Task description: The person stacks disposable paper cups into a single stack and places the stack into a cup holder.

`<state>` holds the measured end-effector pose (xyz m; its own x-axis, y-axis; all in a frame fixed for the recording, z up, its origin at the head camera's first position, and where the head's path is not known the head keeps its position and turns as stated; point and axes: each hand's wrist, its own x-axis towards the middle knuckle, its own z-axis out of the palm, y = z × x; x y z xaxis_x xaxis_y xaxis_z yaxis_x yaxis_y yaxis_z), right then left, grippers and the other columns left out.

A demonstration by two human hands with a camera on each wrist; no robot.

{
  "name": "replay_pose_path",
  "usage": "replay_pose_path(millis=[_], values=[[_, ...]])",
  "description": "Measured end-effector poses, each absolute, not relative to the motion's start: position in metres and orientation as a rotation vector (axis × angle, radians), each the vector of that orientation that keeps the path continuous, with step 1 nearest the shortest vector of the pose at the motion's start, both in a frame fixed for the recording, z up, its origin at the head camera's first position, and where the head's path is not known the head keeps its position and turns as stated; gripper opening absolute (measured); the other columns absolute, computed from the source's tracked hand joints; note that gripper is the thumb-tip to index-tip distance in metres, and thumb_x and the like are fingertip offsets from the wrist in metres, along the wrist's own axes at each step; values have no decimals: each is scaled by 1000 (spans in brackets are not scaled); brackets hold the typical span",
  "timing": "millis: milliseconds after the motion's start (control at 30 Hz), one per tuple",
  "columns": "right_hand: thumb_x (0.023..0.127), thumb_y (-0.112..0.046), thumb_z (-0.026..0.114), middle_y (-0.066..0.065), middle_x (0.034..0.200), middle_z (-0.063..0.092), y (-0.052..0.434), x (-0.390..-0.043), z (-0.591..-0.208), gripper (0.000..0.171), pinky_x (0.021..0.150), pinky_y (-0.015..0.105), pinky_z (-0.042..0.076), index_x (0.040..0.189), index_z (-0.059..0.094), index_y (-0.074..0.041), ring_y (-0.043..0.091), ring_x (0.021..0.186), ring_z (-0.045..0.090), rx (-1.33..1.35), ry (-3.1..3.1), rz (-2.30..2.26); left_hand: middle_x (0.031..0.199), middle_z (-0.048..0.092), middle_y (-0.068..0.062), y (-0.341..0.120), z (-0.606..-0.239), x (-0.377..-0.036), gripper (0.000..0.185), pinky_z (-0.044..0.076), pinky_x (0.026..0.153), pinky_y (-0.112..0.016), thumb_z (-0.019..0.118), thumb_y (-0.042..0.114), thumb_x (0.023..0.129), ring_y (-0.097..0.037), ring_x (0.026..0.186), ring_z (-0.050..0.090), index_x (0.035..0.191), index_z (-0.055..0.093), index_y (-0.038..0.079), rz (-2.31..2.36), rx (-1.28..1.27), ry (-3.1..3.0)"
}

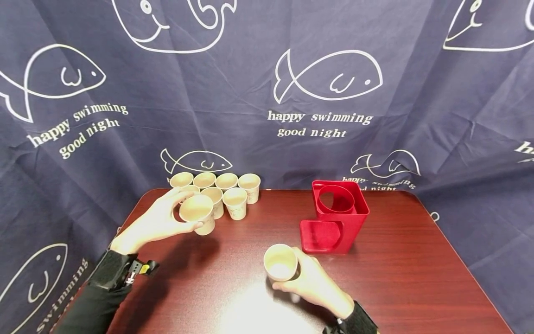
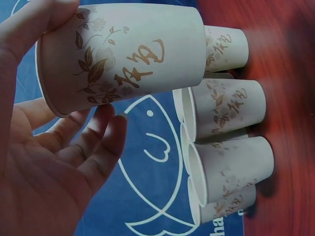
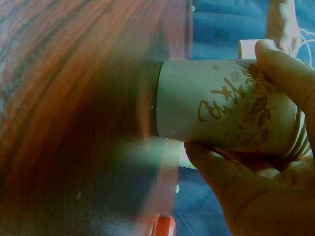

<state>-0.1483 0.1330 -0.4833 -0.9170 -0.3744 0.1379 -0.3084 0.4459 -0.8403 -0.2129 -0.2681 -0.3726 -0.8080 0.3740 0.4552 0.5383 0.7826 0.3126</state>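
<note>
- head view shows your left hand (image 1: pixel 156 222) curled round a paper cup (image 1: pixel 198 214) at the front of the cup cluster; thumb and fingers grasp its wall just below the rim, and it looks lifted a little off the wood.
- left wrist view confirms that grasp: the floral cup (image 2: pixel 123 54) lies held between thumb and fingers (image 2: pixel 106 142), with the other cups showing just past it.
- your right hand (image 1: pixel 317 283) grips a second cup (image 1: pixel 280 262) near the table's front edge, mouth up, tilted slightly toward you; the right wrist view shows the fingers (image 3: pixel 290 73) wrapped round its printed wall (image 3: pixel 221 115), its base hanging clear above the wood.
- behind your left hand, the remaining cups (image 1: pixel 227 188) stand upright, packed touching one another in two rows at the back left of the table (image 1: pixel 396 278).
- red cup holder (image 1: pixel 339 215) stands right of centre, just beyond your right hand; its round top opening looks empty, and nothing sits on its lower shelf.
- judging from this, the work is at an early stage: two cups are in hand, none is in the holder, and the whole cluster is left to deal with.
</note>
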Motion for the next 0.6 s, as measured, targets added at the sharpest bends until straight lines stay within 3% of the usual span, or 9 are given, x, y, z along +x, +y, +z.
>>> replay_pose_path(millis=[200, 300, 433, 600], values=[[70, -43, 95, -5, 108, 73, 134, -149, -484, 67, 89, 32, 57, 124, 63, -21, 15, 98, 68, -629, 2608, -1495, 106, 65, 28, -261, -367, -212, 65, 44, 76, -14, 87, 68, 66, 4, 88, 62, 122, 66, 42, -432, -666, -2562], [70, -44, 95, -6, 108, 73, 134, -149, -484, 67, 89, 32, 57, 125, 63, -21, 14, 98, 67, -633, 2610, -1489, 108, 65, 25, -257, -367, -212, 64, 44, 78, -14, 89, 62, 67, 3, 90, 61, 122, 66, 39, -494, -686, -2584], [70, -45, 94, -7, 108, 72, 134, -148, -484, 66, 88, 32, 57, 124, 63, -22, 10, 97, 66, -627, 2618, -1475, 115, 66, 11, -253, -370, -213, 64, 44, 86, -16, 95, 38, 70, -5, 100, 59, 125, 66, 25, -688, -763, -2610], [70, -45, 94, -7, 107, 72, 134, -148, -483, 66, 88, 32, 57, 123, 63, -22, 11, 97, 66, -622, 2624, -1469, 125, 64, 5, -246, -370, -213, 67, 40, 93, -17, 95, 32, 71, -8, 111, 54, 131, 66, 23, -748, -833, -2589]])
